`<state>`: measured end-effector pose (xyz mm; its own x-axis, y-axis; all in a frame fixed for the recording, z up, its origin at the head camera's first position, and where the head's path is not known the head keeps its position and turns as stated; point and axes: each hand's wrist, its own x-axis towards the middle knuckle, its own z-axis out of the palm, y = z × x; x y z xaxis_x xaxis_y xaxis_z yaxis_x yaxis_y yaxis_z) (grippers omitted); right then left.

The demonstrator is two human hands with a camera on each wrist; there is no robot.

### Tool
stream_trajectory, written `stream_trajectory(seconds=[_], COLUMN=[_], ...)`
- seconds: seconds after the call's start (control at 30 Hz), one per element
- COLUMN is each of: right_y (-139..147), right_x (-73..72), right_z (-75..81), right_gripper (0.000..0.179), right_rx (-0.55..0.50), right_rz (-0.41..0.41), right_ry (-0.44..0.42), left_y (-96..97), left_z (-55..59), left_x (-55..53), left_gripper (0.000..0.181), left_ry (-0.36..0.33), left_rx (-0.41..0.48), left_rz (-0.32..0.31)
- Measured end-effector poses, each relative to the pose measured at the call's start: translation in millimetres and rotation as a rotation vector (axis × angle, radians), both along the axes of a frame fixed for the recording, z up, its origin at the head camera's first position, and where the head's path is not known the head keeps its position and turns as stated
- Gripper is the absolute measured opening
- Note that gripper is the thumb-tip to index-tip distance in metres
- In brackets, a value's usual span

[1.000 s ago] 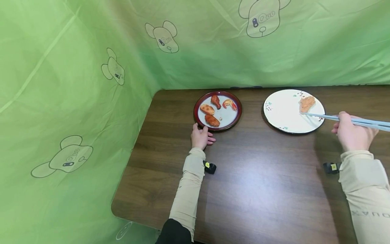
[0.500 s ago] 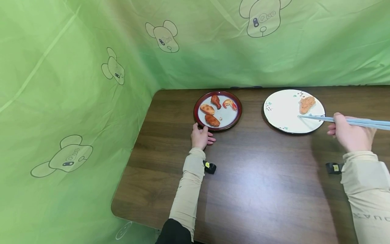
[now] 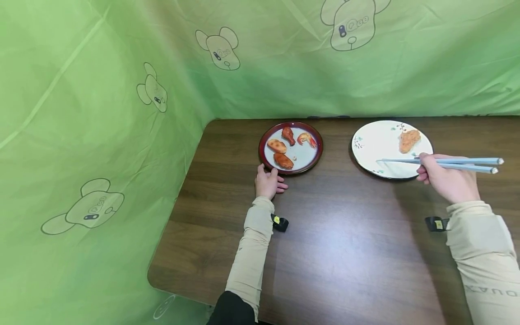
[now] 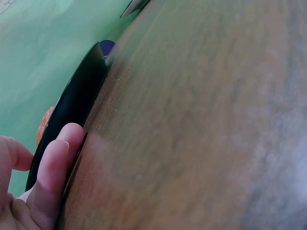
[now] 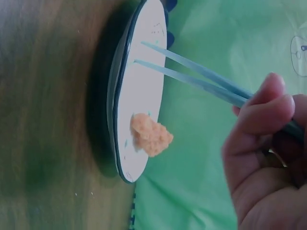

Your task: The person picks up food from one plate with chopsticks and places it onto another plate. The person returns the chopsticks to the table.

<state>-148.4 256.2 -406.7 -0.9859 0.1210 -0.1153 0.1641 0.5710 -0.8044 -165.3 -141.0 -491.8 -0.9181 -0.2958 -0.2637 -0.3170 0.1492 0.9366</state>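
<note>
My right hand (image 3: 452,178) grips a pair of light blue chopsticks (image 3: 467,160); their slightly parted tips extend over the white plate (image 3: 371,142), with nothing between them. A piece of fried chicken (image 3: 409,141) lies toward that plate's right side, beyond the chopsticks. At the left, my left hand (image 3: 268,184) holds the near edge of a red-rimmed plate (image 3: 306,169), thumb and fingers on either side of its rim in the left wrist view. On this plate lie a chicken drumstick (image 3: 288,135), a shrimp (image 3: 306,139), a pale browned oval piece (image 3: 276,146) and a chicken wing (image 3: 283,160).
Both plates stand near the back edge of a brown wooden table (image 3: 325,234). Green cloth (image 3: 276,85) with printed bear heads hangs behind and to the left. A black wrist camera (image 3: 279,223) sits by the left sleeve, another camera (image 3: 436,224) by the right.
My right hand has moved left with the chopsticks, away from the fried chicken, so the tips are now farther left over the white plate. My left hand stays at its plate.
</note>
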Motion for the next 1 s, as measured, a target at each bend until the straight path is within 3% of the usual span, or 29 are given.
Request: stream_trajectory(seconds=[0.17, 0.3, 0.43, 0.53, 0.67, 0.8, 1.0], right_y=[-17.5, -42.3, -71.6, -93.6, -122.4, -151.2, -190.9], right_x=[3.4, 7.7, 11.3, 12.1, 12.6, 16.0, 20.8], right_z=[-4.4, -9.9, -14.9, -19.3, -22.7, -23.4, -22.4], right_gripper=[0.027, 0.022, 0.023, 0.020, 0.013, 0.015, 0.018], right_rx=[-0.096, -0.105, -0.082, -0.080, -0.134, -0.190, -0.109], right_rz=[-0.014, 0.038, 0.114, 0.212, 0.332, 0.401, 0.533], right_ry=[0.089, 0.208, 0.414, 0.620, 0.811, 0.912, 0.994], left_y=[-0.5, -0.2, 0.4, 0.7, 1.1, 1.3, 1.2], left_z=[1.6, 2.5, 3.0, 2.8, 1.2, -0.7, 0.2], left_x=[0.1, -0.5, -0.3, 0.1, 0.1, -0.1, 0.2], left_gripper=[0.064, 0.064, 0.064, 0.064, 0.063, 0.063, 0.062], left_ry=[0.002, -0.005, -0.014, -0.014, -0.006, 0.001, 0.015], left_rx=[0.006, 0.008, 0.005, 0.002, 0.003, 0.005, 0.004], left_rz=[0.003, 0.006, 0.007, 0.012, 0.015, 0.015, 0.020])
